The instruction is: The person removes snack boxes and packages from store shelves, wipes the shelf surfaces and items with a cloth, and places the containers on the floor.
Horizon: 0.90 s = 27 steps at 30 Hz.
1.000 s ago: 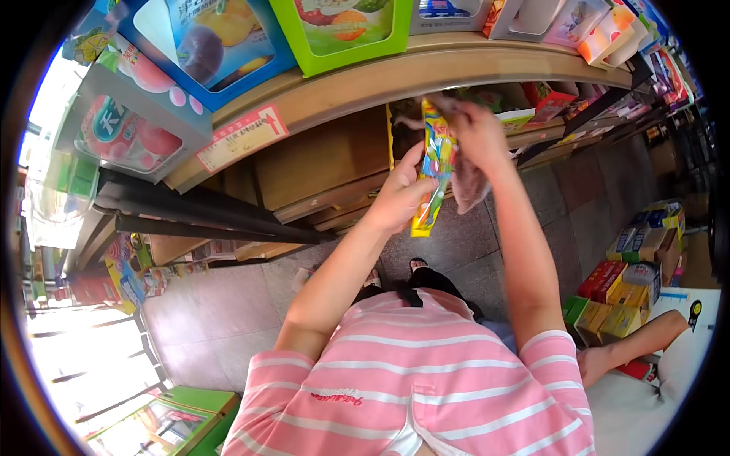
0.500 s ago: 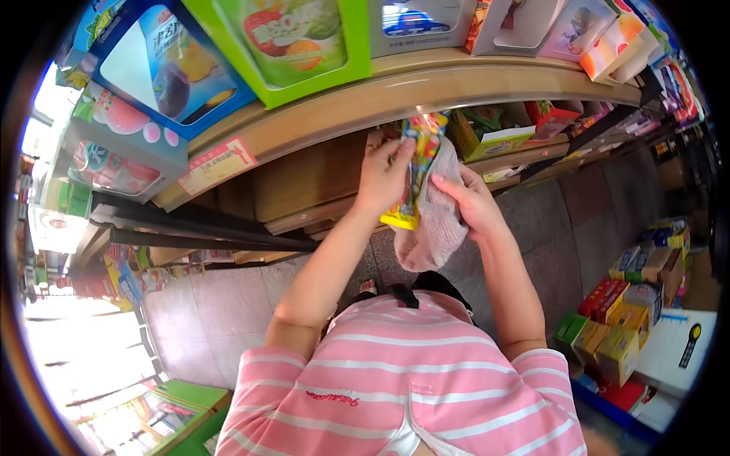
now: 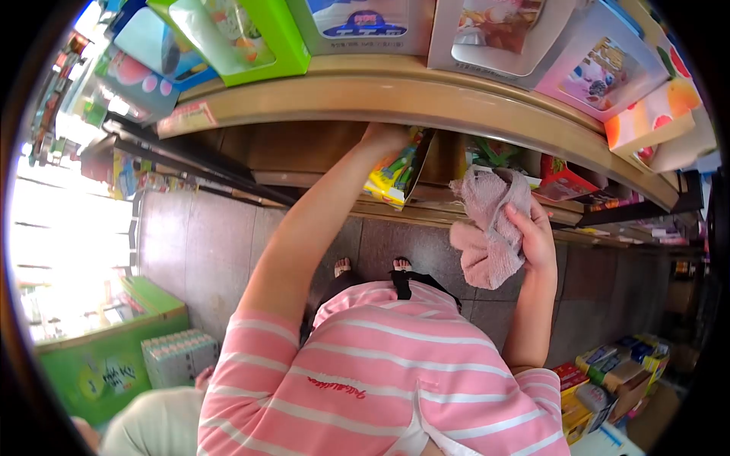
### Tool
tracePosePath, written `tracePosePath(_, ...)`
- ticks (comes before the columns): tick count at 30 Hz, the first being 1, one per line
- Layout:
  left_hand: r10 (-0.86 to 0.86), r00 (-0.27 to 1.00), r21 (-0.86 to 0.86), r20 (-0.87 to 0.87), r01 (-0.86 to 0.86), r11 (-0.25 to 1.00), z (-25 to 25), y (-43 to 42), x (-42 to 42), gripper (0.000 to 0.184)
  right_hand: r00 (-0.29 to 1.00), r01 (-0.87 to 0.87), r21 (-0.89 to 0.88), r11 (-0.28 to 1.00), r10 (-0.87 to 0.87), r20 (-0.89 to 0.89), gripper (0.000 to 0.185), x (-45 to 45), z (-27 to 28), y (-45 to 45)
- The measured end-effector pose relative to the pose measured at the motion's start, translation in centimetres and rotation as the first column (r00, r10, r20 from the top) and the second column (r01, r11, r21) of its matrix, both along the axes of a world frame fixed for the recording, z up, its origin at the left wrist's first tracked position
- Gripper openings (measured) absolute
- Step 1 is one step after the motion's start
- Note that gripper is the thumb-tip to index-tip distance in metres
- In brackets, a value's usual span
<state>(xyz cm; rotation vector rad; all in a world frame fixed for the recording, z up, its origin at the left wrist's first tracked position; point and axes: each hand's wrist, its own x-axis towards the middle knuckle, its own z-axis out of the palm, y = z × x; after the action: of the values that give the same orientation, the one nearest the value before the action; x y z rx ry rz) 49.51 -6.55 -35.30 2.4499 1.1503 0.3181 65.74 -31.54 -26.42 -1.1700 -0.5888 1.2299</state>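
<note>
My left hand (image 3: 386, 138) reaches in beneath the front edge of the upper shelf, its fingers blurred and mostly hidden. Right beside it, on the lower shelf, is a bright yellow, multicoloured package (image 3: 395, 178) next to a dark edge. Whether my fingers grip that package cannot be made out. My right hand (image 3: 536, 234) is closed on a pinkish-grey cloth (image 3: 493, 228), which hangs in folds in front of the lower shelf.
Windowed boxes, among them a green one (image 3: 285, 61) and a grey one (image 3: 365, 45), line the upper shelf (image 3: 365, 95). A red carton (image 3: 570, 178) sits on the lower shelf at right. Stacked boxes (image 3: 616, 372) stand behind right; another person's pale clothing (image 3: 163, 425) shows lower left.
My left hand has gone from in front of the shelf to under it, with the yellow packet it held. The cloth in my right hand has moved right, away from the packet.
</note>
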Motion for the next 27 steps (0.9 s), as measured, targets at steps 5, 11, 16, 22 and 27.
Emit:
tracePosePath(5,0.299,0.953,-0.171,-0.054,-0.304,0.937,-1.1,-2.6,2.1,0.041,0.991,-0.118,0.006,0.993,0.117,0.066,0.035,1.4,-1.2,0.4)
tracePosePath(11,0.021,0.962,0.395,0.273,-0.132,0.909,2.8,-5.9,-2.2,0.042,0.987,-0.116,-0.041,0.992,0.12,0.11,0.033,4.1,-1.4,-0.4)
tracePosePath(16,0.214,0.973,0.301,0.091,-0.232,0.925,2.3,-5.2,-7.9,0.046,0.964,-0.172,-0.109,0.979,0.19,0.186,0.034,5.8,-1.2,-1.2)
tracePosePath(22,0.315,0.941,-0.627,-0.121,-0.319,0.71,2.9,-4.3,-9.7,0.054,0.958,-0.212,-0.126,0.969,0.232,0.167,0.039,3.5,-0.8,-0.6)
tracePosePath(27,0.275,0.96,-0.927,-0.049,-0.146,0.346,-0.9,-5.2,-10.9,0.062,0.976,-0.158,-0.173,0.972,0.18,0.122,0.047,1.1,-1.5,-0.2)
